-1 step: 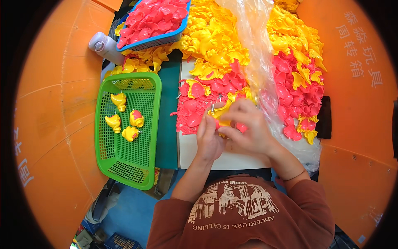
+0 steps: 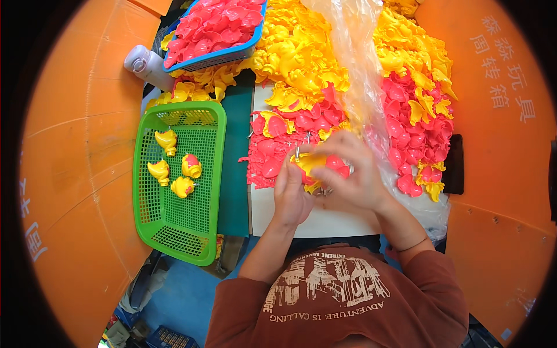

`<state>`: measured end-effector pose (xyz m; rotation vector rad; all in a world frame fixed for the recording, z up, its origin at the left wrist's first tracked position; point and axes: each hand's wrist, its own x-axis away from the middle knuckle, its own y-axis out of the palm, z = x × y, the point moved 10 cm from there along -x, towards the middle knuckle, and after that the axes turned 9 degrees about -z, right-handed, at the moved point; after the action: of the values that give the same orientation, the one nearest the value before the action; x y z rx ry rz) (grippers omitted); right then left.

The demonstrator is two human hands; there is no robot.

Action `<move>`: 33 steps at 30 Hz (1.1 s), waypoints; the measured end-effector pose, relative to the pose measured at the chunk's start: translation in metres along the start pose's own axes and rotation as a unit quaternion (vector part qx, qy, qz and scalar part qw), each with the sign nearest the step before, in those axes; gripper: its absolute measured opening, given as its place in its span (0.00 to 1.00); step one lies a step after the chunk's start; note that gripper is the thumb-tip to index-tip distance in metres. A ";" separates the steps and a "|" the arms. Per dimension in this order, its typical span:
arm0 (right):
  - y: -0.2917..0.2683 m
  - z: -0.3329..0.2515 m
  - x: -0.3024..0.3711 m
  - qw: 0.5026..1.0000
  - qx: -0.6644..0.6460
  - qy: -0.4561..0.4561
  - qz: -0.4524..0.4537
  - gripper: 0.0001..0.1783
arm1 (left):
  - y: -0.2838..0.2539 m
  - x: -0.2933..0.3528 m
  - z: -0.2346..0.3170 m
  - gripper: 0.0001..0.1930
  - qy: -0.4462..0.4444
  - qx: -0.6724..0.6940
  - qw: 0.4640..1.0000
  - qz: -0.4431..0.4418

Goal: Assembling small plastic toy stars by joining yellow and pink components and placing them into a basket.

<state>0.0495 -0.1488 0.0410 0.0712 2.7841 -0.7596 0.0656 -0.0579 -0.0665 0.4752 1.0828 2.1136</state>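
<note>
My left hand [image 2: 293,194] grips a yellow plastic toy piece [image 2: 310,163] that has a pink patch at its lower left. A thin metal pin [image 2: 297,153] stands up from its left end. Close by on the right, my right hand [image 2: 357,177] has its thumb and forefinger apart, slightly blurred, around the piece's right side; whether they touch it is unclear. Beyond both hands, pink shells [image 2: 270,149] lie heaped on the white board, with some yellow shells and metal pins among them. A few small metal parts [image 2: 326,191] show below the piece.
Several yellow-and-pink toys with metal pins sit in a green basket [image 2: 214,191] at left. A blue basket [image 2: 232,53] of pink shells stands far left beside a pale bottle [image 2: 148,64]. Yellow shells [image 2: 296,46], clear plastic sheeting [image 2: 360,81] and orange panels [image 2: 493,174] surround the work area.
The right hand's thumb and forefinger have moved slightly apart, uncovering more of the yellow piece. The left hand stays in nearly the same place.
</note>
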 end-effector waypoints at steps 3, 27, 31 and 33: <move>-0.002 0.011 -0.009 1.000 0.018 0.006 0.007 0.13 | 0.010 0.005 -0.004 0.27 -0.011 -0.008 0.999 -0.041; 0.016 0.063 -0.029 0.977 0.213 -0.017 0.022 0.03 | -0.062 0.021 0.037 0.27 0.011 -0.050 0.991 0.121; 0.069 0.061 -0.039 0.907 0.417 -0.036 -0.053 0.03 | -0.088 0.035 0.062 0.24 0.075 -0.008 0.979 0.191; 0.076 0.067 -0.043 0.900 0.431 -0.015 -0.068 0.03 | -0.087 0.037 0.062 0.24 0.072 -0.013 0.981 0.179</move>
<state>0.1154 -0.1161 -0.0415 0.0240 2.2114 -1.9380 0.1137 0.0384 -0.1015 0.5435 1.1154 2.5062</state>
